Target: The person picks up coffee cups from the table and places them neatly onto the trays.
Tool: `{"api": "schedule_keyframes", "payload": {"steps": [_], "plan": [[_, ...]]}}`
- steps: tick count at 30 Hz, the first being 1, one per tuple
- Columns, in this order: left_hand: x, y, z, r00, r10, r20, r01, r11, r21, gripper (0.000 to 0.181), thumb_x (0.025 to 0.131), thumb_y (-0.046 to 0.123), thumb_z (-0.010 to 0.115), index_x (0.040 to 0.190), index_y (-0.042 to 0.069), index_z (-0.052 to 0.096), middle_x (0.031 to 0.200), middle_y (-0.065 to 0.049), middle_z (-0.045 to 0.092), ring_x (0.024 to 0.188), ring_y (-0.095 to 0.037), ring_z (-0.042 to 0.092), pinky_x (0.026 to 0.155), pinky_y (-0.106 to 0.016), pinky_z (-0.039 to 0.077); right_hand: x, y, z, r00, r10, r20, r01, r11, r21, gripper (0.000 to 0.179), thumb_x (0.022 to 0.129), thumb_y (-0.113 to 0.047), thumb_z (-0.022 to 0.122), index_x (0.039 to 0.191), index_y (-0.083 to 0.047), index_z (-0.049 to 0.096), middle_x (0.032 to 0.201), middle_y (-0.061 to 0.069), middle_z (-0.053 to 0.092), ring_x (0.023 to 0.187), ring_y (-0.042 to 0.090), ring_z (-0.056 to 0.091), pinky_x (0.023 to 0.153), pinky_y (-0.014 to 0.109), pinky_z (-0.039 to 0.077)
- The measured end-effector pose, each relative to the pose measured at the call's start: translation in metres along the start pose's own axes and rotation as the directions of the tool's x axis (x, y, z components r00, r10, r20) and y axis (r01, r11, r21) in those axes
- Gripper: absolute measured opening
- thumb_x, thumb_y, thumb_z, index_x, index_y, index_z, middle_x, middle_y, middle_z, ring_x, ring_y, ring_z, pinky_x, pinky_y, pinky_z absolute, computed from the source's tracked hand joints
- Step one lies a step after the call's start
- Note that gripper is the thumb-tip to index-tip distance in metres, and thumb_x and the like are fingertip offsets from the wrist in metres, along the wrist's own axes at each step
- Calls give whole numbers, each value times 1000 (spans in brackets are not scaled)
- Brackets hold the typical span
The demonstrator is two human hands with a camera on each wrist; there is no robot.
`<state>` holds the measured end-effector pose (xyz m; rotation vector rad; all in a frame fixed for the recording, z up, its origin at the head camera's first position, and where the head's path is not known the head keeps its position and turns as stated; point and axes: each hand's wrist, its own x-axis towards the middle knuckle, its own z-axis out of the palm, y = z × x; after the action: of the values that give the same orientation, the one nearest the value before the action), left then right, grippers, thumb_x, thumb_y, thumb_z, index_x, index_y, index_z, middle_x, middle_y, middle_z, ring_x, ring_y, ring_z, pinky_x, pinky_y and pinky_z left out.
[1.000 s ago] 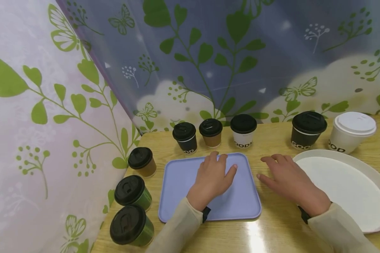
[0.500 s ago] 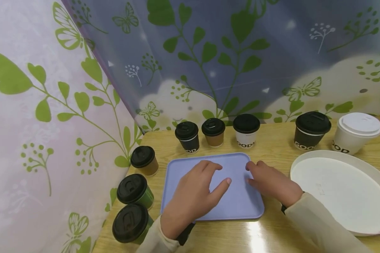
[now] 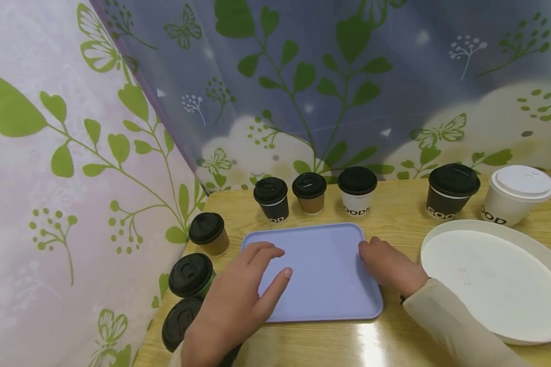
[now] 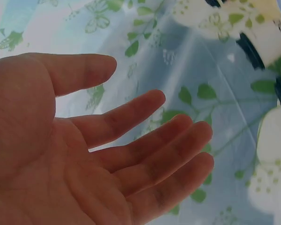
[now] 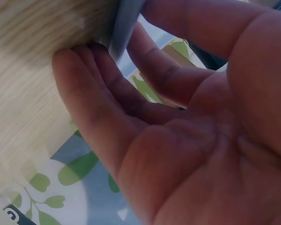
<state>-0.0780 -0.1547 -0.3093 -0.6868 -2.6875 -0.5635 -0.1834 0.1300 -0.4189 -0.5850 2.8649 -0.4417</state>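
Note:
A lavender rectangular tray [image 3: 321, 275] lies flat on the wooden table. At its right edge, my right hand [image 3: 387, 262] grips the rim; in the right wrist view the tray's edge [image 5: 124, 30] passes between thumb and fingers, with the fingertips down by the table top. My left hand [image 3: 239, 295] hovers over the tray's left side, holding nothing. Its fingers [image 4: 164, 164] are spread and relaxed in the left wrist view, thumb apart. This hand partly hides the tray's left edge and the nearest black-lidded cup [image 3: 179, 323].
A round white tray [image 3: 500, 280] sits to the right. Behind stand a navy cup [image 3: 275, 209], a brown cup [image 3: 311, 201], a white cup [image 3: 355, 201], a larger black cup [image 3: 447, 201] and a white-lidded cup [image 3: 509, 204]. More lidded cups [image 3: 211, 237] line the left edge.
My right hand has moved left from beside the round tray and taken hold of the lavender tray's right rim. The left hand has shifted left and nearer across the tray.

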Motion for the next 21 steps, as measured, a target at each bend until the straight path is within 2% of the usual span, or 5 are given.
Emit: {"api": "schedule_keyframes", "payload": {"steps": [4, 7, 15, 19, 21], "plan": [[-7, -10, -10, 998, -20, -67, 23, 999, 43, 29, 99, 32, 71, 120, 12, 72, 124, -1, 67, 114, -18, 67, 91, -42, 56, 1, 2, 5, 1000, -5, -19, 5, 1000, -26, 7, 97, 2, 57, 99, 6, 62, 87, 18, 55, 77, 30, 58, 68, 46, 53], [-10, -21, -17, 996, -5, -92, 11, 998, 65, 31, 98, 32, 73, 121, 10, 72, 126, -4, 66, 117, -21, 66, 93, -44, 55, 1, 3, 6, 999, -7, -44, 6, 1000, -21, 6, 96, 2, 57, 97, 6, 61, 86, 18, 54, 77, 31, 58, 69, 47, 53], [-21, -54, -27, 999, 18, -38, -13, 993, 121, 46, 94, 31, 76, 129, 3, 66, 132, -14, 62, 120, -34, 61, 96, -55, 50, -1, 5, 6, 999, 13, -51, -11, 999, 43, 2, 95, 1, 61, 96, 2, 62, 89, 16, 55, 81, 32, 57, 74, 48, 52], [-28, -69, -29, 999, -42, -19, 44, 994, 104, 56, 91, 33, 80, 133, 0, 62, 135, -21, 58, 123, -41, 57, 99, -60, 46, -1, 6, 5, 999, 18, -39, -16, 998, 56, 3, 95, 0, 64, 98, 1, 63, 91, 15, 56, 84, 31, 58, 78, 48, 52], [-32, -74, -32, 994, -108, 14, 107, 989, 100, 64, 90, 38, 80, 137, 1, 59, 140, -25, 55, 127, -45, 54, 101, -63, 43, 0, 6, 5, 999, 19, -32, -17, 998, 56, 4, 95, 0, 64, 99, 1, 64, 92, 15, 57, 85, 31, 59, 79, 48, 53]]}}
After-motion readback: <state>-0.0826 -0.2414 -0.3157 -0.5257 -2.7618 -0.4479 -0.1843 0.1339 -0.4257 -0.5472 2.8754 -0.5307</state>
